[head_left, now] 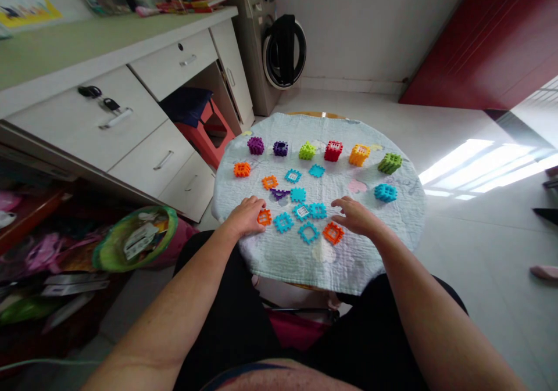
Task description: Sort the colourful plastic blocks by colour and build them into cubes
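Observation:
My left hand [248,216] is curled at the left edge of an orange square building tile [264,217], thumb and fingertips on it. My right hand [355,215] hovers at the right with fingers apart and nothing in them. Close to it are a framed orange tile [333,233] and a blue tile [318,210]. Between the hands lie a blue window tile [301,211], a blue grid tile [283,222] and an open blue frame [308,233]. Further back are a purple triangular piece [279,194], a solid blue tile [298,194] and another orange tile [269,182].
Stacks of tiles line the far side: purple [256,145], red [333,150], yellow [359,154] and green [389,162]. A blue stack [386,192] stands at the right, an orange stack [242,169] at the left. A quilted cloth [279,263] covers the round table.

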